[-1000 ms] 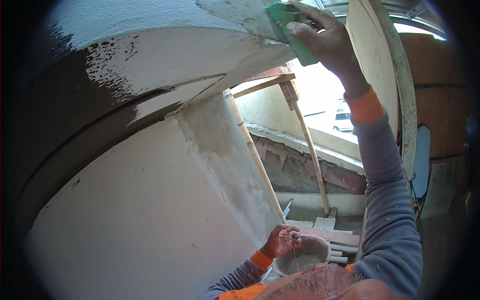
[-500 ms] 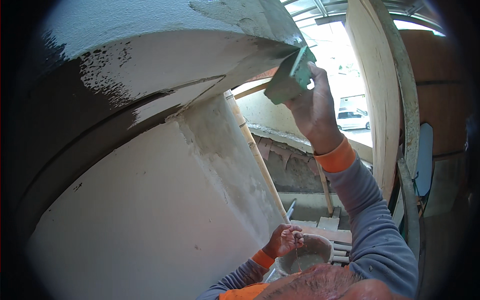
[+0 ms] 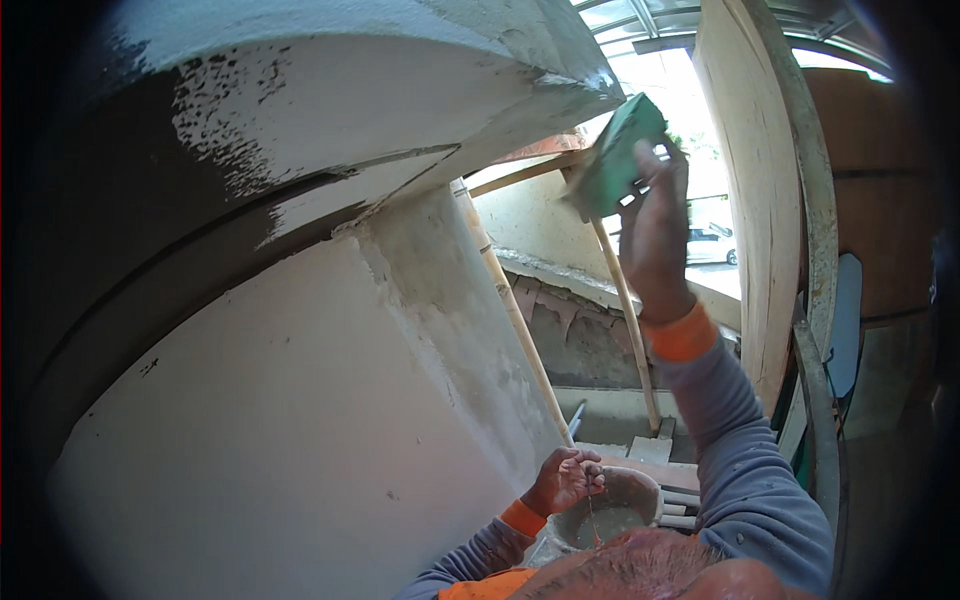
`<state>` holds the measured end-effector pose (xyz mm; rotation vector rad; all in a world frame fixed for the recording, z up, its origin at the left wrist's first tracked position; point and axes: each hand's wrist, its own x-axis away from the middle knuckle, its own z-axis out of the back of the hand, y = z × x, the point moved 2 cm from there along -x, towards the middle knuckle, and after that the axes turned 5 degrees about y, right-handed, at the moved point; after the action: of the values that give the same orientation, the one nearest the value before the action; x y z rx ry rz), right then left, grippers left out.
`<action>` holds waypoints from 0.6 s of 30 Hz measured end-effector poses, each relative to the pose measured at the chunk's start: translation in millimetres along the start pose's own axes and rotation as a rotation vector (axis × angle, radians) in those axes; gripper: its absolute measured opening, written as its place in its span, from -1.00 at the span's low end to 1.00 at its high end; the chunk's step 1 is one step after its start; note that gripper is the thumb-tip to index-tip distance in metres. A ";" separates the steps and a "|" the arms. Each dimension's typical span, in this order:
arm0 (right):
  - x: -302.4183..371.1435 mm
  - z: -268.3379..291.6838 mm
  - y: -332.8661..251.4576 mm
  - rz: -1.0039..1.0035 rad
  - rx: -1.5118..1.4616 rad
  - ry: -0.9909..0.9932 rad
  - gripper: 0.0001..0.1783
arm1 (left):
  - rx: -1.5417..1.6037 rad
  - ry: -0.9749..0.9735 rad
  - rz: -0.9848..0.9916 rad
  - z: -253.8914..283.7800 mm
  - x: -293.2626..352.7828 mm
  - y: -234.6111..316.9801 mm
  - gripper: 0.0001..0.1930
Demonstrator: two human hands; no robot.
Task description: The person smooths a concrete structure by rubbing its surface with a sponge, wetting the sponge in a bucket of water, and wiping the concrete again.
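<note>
Reading left to right: I have the off-white wall (image 3: 280, 400), then the left hand (image 3: 562, 484), fingers closed on a thin strand (image 3: 592, 515) over the bucket (image 3: 645, 490). Green float (image 3: 628, 150) is up by the beam (image 3: 430, 100) corner, contact unclear; right hand (image 3: 655, 225) grips it. Pale board (image 3: 745, 200) beyond.

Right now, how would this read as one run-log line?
right grip: holding green rectangular float | left grip: holding thin wire at round grey bucket's rim

Building site: patchy plaster (image 3: 425, 265), bamboo pole (image 3: 508, 300)
</note>
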<state>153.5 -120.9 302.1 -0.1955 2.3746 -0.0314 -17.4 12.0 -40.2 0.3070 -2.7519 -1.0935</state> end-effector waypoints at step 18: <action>-193.1 26.9 -37.4 0.413 0.507 -0.456 -0.45 | 0.030 -0.054 0.049 6.8 -9.3 -12.4 -0.51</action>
<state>314.8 -128.0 417.6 0.4806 1.8398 -0.3491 -8.4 10.0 -54.3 0.2161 -2.8090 -1.0648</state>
